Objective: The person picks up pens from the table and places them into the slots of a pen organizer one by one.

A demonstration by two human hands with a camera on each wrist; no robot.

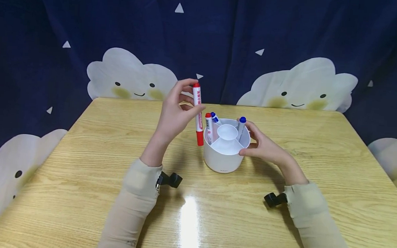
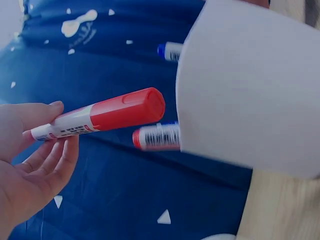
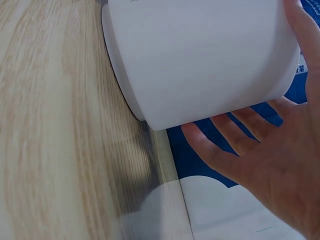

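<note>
A red-and-white marker (image 1: 199, 112) is pinched between the fingers and thumb of my left hand (image 1: 175, 111). It stands nearly upright, red cap downward, just left of a round white pen holder (image 1: 222, 161). In the left wrist view the capped end of the marker (image 2: 127, 109) is apart from the holder's wall (image 2: 245, 95). My right hand (image 1: 267, 145) grips the holder's right side, thumb near the front rim and fingers behind. Inside the holder stand another red-capped marker (image 1: 208, 128) and two blue-capped markers, one at the back (image 1: 215, 118) and one at the right (image 1: 241, 128).
The holder has a round middle cup (image 1: 227, 132) with dividers around it. It stands on a wooden table (image 1: 89, 178). Behind the table hangs a dark blue curtain (image 1: 211, 33) with clouds. Small black devices (image 1: 171, 180) sit at both wrists.
</note>
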